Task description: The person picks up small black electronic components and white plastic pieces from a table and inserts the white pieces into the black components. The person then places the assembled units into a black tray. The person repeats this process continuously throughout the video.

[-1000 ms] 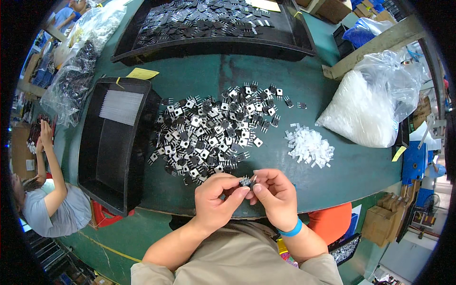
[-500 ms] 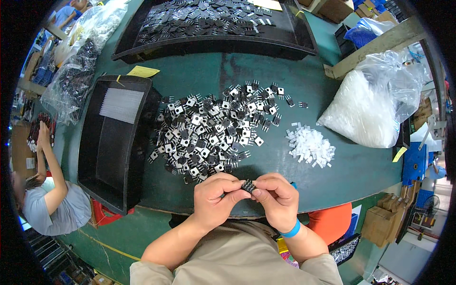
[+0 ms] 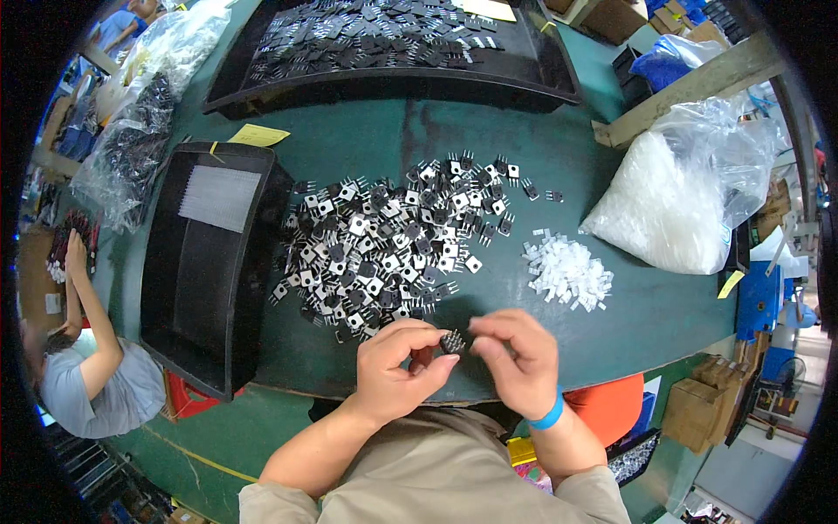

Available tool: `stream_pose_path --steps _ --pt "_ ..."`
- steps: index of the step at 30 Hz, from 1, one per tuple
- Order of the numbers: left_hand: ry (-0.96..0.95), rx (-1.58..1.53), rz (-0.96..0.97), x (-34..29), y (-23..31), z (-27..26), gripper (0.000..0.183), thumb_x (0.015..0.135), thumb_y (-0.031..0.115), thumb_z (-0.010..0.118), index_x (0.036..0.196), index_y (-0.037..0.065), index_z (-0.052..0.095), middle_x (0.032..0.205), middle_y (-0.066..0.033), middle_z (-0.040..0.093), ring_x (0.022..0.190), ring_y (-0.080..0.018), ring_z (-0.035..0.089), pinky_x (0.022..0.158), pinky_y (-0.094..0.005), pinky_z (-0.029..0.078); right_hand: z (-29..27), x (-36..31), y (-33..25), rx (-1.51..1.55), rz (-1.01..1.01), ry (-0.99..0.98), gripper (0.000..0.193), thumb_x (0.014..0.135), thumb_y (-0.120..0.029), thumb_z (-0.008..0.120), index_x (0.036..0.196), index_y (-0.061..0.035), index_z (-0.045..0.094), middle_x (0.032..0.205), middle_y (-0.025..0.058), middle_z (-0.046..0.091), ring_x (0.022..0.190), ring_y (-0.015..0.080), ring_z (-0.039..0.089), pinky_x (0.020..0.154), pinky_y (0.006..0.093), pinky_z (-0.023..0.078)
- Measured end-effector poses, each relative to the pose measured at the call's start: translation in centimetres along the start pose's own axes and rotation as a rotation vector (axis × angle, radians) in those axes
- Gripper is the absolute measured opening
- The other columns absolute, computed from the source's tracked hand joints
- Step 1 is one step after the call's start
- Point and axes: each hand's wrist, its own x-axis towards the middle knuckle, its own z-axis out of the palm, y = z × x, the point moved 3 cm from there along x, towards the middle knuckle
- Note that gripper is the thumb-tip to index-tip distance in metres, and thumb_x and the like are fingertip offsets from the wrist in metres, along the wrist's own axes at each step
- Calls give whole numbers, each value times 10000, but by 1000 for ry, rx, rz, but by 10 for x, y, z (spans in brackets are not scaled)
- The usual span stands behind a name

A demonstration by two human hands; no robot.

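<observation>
A small bundle of black pinned parts (image 3: 452, 342) is pinched by thumb and forefinger of the left hand (image 3: 394, 362), at its two o'clock, while near three o'clock the right hand (image 3: 524, 365) has parted fingertips.

This is looking like an assembly workshop in a factory. Electronic components (image 3: 375, 253) are lying loose in a heap on a green surface (image 3: 655, 301); one black tray (image 3: 208, 293) is standing beside them, while a wider tray (image 3: 393, 87) is holding a mass of dark parts (image 3: 367, 39). A bulging clear bag (image 3: 659, 205) is carrying white material in bulk. Another person (image 3: 105, 384) is working at the left, cardboard boxes (image 3: 692, 412) are standing at the right, and a yellow line (image 3: 196, 452) is crossing the green floor (image 3: 284, 430).
</observation>
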Motion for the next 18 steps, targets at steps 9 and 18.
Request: stream_pose_path --steps 9,18 --pt "-15 -129 18 -1 -17 10 252 778 -9 806 999 -15 685 927 -73 664 696 -73 589 593 -210 483 12 58 22 -597 -76 74 180 829 -76 739 986 -34 662 944 169 618 807 384 632 694 456 524" --pt "31 -184 -67 3 -10 7 208 852 -27 758 1042 -33 676 959 -64 637 767 -82 597 641 -220 490 -4 6 15 225 404 -60 86 956 -29 637 1016 15 679 842 40 639 704 88 604 628 245 485"
